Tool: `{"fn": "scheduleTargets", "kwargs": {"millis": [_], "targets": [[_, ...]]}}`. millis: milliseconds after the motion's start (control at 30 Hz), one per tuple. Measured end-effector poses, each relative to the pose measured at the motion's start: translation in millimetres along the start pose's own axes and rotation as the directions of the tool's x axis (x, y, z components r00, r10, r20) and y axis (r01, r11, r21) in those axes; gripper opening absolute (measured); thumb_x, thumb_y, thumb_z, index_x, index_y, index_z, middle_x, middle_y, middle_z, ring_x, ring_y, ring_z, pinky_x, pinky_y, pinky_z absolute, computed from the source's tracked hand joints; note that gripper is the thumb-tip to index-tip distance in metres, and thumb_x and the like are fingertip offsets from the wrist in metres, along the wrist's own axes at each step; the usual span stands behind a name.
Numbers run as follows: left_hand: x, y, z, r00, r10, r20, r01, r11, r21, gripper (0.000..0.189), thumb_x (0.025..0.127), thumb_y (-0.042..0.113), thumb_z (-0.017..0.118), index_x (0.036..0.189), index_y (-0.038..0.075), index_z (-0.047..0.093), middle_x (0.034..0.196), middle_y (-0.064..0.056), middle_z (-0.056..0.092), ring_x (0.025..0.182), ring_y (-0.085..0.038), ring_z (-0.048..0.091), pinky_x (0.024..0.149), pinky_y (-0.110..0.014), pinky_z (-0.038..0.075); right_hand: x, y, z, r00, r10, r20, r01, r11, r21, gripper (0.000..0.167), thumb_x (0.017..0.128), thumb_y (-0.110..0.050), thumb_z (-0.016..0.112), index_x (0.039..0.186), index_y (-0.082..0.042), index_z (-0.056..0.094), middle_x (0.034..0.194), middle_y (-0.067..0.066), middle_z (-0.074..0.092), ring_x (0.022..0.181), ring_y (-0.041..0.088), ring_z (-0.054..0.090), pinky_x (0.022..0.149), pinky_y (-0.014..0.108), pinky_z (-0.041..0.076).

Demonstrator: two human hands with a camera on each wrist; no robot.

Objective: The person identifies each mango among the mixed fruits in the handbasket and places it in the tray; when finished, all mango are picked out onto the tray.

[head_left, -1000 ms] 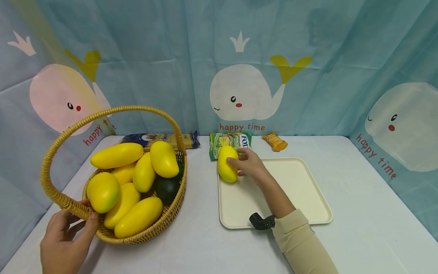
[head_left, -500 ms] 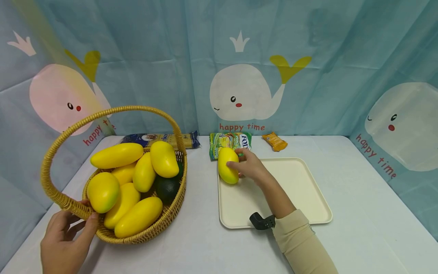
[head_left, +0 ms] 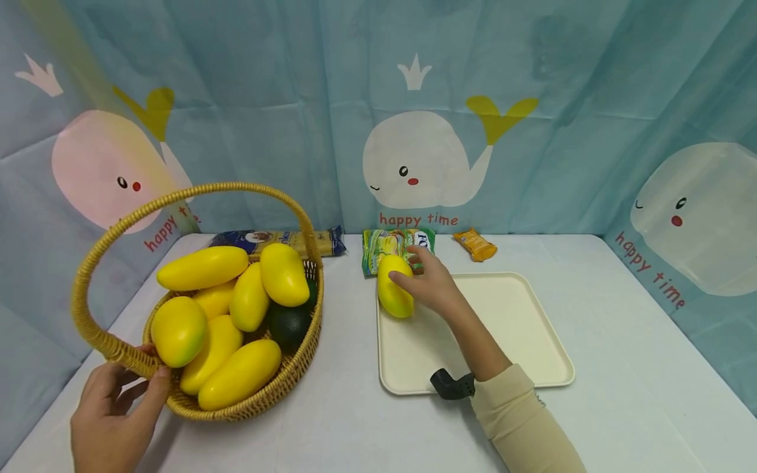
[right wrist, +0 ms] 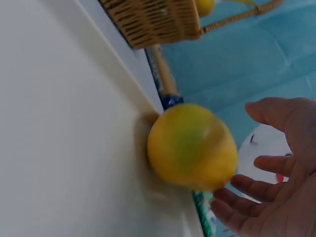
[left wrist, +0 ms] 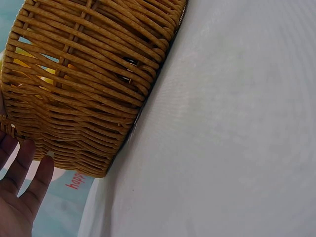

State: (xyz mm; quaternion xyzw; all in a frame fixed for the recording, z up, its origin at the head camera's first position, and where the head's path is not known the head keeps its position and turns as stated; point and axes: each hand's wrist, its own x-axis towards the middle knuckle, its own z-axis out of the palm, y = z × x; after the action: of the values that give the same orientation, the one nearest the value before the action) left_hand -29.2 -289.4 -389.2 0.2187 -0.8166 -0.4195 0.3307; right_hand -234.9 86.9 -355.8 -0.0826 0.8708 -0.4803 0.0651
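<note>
A yellow mango (head_left: 393, 289) lies at the back left corner of the cream tray (head_left: 473, 384). Close beside it is my right hand (head_left: 430, 282), fingers spread and thumb apart; the right wrist view has this hand (right wrist: 281, 182) opened away from the mango (right wrist: 192, 148), with a fingertip or two at its edge. On the left stands a wicker basket (head_left: 296, 384) with a tall handle, filled with several yellow mangoes (head_left: 239, 374) and a dark green fruit (head_left: 288, 327). My left hand (head_left: 115, 410) holds its rim at the handle's foot, thumb in front; some of its fingers are hidden.
At the back of the white table lie a blue and gold packet (head_left: 328, 242) behind the basket, a green packet (head_left: 378, 246) just behind the tray, and a small orange packet (head_left: 475, 245). A blue curtain (head_left: 532, 52) with whale prints hangs behind them.
The mango moves slightly toward me and comes to rest on the tray. My right hand's fingers loosen and lift off it. The left hand and basket stay put.
</note>
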Motion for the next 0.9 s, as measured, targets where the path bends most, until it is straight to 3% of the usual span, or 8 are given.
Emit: {"fn": "scheduleTargets", "kwargs": {"millis": [167,267,400,600,767,900], "targets": [[1.8,1.7,0.5,1.000,0.015,0.004,-0.015,1.000,-0.001,0.040,0.090,0.004,0.073,0.129,0.005,0.065,0.109,0.012,0.054,0.099,0.000,0.053,0.077,0.001,0.044,-12.5,-20,6,0.977,-0.196,-0.081,0.185,0.974,-0.131,0.058,0.094,-0.030,0.069,0.145,-0.010,0.050,0.142,0.010,0.052,0.128,0.028,0.049,0.108,0.048,0.045],[1.6,2.3,0.9,1.000,0.001,0.008,-0.001,1.000,0.005,0.040,0.090,0.004,0.073,0.129,0.005,0.065,0.108,0.012,0.054,0.099,-0.001,0.053,0.077,0.001,0.043,-20.4,-30,10,0.952,-0.288,-0.100,0.270,0.949,-0.163,0.052,0.094,-0.028,0.068,0.141,-0.009,0.054,0.140,0.008,0.053,0.130,0.025,0.047,0.112,0.047,0.040],[1.0,1.8,1.1,1.000,-0.009,0.006,0.009,1.000,0.012,0.040,0.090,0.004,0.073,0.129,0.005,0.065,0.108,0.012,0.054,0.099,0.000,0.053,0.077,0.002,0.043,-30.0,-41,20,0.912,-0.402,-0.081,0.385,0.908,-0.165,0.046,0.095,-0.024,0.069,0.136,-0.007,0.059,0.136,0.006,0.057,0.128,0.022,0.049,0.110,0.042,0.043],[1.3,0.1,1.2,0.999,-0.038,0.008,0.038,0.999,0.018,0.041,0.091,0.006,0.073,0.131,0.007,0.064,0.110,0.013,0.053,0.100,-0.001,0.052,0.077,0.001,0.044,-41.3,-63,42,0.877,-0.480,0.013,0.477,0.866,-0.149,0.044,0.096,-0.025,0.069,0.135,-0.010,0.059,0.134,0.004,0.058,0.119,0.019,0.054,0.100,0.036,0.050],[1.5,-0.6,1.0,1.000,-0.021,0.003,0.021,1.000,-0.007,0.040,0.090,0.004,0.073,0.130,0.006,0.065,0.112,0.012,0.054,0.100,-0.001,0.054,0.078,0.000,0.044,-42.8,-86,66,0.839,-0.536,0.097,0.545,0.824,-0.156,0.046,0.098,-0.030,0.066,0.138,-0.009,0.057,0.137,0.002,0.057,0.125,0.015,0.052,0.105,0.030,0.046],[1.4,-1.0,1.8,1.000,-0.011,0.002,0.011,1.000,-0.011,0.039,0.090,0.003,0.073,0.128,0.005,0.065,0.111,0.012,0.055,0.099,-0.001,0.054,0.077,0.001,0.044,-38.9,-104,83,0.835,-0.530,0.147,0.549,0.822,-0.153,0.053,0.099,-0.034,0.064,0.144,-0.009,0.051,0.143,0.004,0.052,0.132,0.016,0.047,0.111,0.029,0.039]]}}
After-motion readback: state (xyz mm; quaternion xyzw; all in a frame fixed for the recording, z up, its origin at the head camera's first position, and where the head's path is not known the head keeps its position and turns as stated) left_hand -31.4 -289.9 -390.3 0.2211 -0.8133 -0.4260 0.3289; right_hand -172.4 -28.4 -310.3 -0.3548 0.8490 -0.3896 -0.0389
